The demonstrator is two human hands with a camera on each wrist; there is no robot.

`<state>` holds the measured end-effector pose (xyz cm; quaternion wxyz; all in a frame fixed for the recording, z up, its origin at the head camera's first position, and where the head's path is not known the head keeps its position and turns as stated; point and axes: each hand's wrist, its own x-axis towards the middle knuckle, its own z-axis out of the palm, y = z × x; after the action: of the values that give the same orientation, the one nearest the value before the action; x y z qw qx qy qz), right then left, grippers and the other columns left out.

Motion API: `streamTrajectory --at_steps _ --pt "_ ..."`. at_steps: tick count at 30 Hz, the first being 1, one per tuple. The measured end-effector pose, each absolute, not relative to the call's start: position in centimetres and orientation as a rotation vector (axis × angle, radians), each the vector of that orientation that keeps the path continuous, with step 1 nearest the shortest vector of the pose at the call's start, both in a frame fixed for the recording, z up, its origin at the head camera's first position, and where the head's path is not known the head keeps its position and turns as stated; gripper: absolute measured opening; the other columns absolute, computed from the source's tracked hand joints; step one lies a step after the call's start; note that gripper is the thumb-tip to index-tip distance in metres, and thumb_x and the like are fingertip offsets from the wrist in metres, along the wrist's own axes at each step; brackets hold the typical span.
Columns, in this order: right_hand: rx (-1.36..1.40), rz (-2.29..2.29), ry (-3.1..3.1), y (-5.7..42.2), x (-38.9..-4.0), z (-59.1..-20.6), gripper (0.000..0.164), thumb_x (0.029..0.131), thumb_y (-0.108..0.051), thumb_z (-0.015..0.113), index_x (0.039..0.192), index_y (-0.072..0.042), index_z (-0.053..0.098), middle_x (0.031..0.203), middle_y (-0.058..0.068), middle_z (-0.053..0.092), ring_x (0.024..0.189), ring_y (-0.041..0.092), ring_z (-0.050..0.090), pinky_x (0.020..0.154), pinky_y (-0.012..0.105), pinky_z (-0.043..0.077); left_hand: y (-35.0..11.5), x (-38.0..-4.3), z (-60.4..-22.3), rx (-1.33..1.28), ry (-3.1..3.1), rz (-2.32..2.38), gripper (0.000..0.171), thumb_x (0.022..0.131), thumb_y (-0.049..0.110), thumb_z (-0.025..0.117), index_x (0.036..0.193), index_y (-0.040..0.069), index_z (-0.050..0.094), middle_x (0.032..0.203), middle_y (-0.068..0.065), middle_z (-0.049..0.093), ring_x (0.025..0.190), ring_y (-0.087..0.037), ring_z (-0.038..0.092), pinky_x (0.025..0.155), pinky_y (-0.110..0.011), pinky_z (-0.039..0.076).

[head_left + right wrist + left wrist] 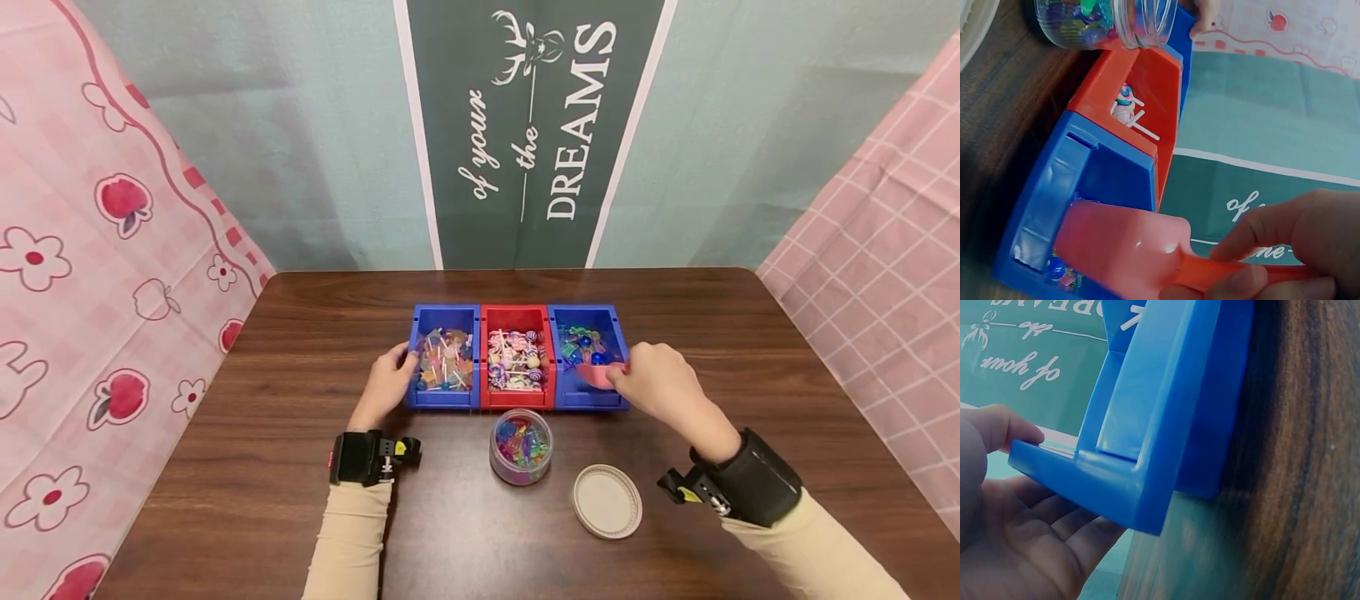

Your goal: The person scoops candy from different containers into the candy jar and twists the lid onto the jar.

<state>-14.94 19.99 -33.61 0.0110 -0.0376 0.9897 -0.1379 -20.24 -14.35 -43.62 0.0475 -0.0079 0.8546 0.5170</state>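
In the head view my right hand grips the handle of a pink scoop. The scoop dips into the right blue bin, which holds blue and green translucent trinkets. My left hand grips the outer side wall of the left blue bin, thumb at the rim and fingers along the outside. Small clear lollipop charms lie in that bin. Between the two stands a red bin with striped lollipop charms. What the scoop holds is hidden in the right wrist view.
A clear round jar with colourful translucent pieces stands lidless in front of the red bin. To its right a cream lid lies on the brown wooden table. Curtains hang behind and at both sides.
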Motion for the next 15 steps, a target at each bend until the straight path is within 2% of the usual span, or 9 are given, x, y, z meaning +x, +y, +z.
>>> streamTrajectory --at_steps 7,11,15 --pt "-0.030 -0.296 2.965 19.0 -16.2 -33.0 0.040 0.083 -0.030 0.065 0.054 -0.003 0.055 0.050 0.003 0.036 0.050 0.021 0.045 0.038 0.025 0.031 -14.4 -20.3 -43.6 -0.028 2.611 1.571 0.046 0.099 0.019 0.040 0.138 -0.005 0.041 0.131 -0.027 0.053 0.107 -0.032 0.053 0.100 -0.053 0.043" --pt "-0.038 -0.271 2.947 18.8 -16.8 -33.3 0.036 0.082 -0.029 0.067 0.068 0.004 0.064 0.052 0.006 0.042 0.050 0.022 0.048 0.038 0.025 0.036 -14.4 -20.2 -43.6 -0.023 2.613 1.569 0.046 0.099 0.019 0.040 0.138 -0.006 0.041 0.131 -0.028 0.053 0.108 -0.032 0.053 0.100 -0.053 0.043" --pt "-0.018 -0.249 2.934 18.7 -17.1 -33.4 0.039 0.081 -0.030 0.067 0.081 0.009 0.066 0.057 0.010 0.050 0.053 0.024 0.050 0.039 0.027 0.039 -14.5 -20.2 -43.6 -0.015 2.610 1.574 0.046 0.099 0.019 0.040 0.138 -0.006 0.041 0.132 -0.028 0.052 0.109 -0.032 0.053 0.101 -0.053 0.042"
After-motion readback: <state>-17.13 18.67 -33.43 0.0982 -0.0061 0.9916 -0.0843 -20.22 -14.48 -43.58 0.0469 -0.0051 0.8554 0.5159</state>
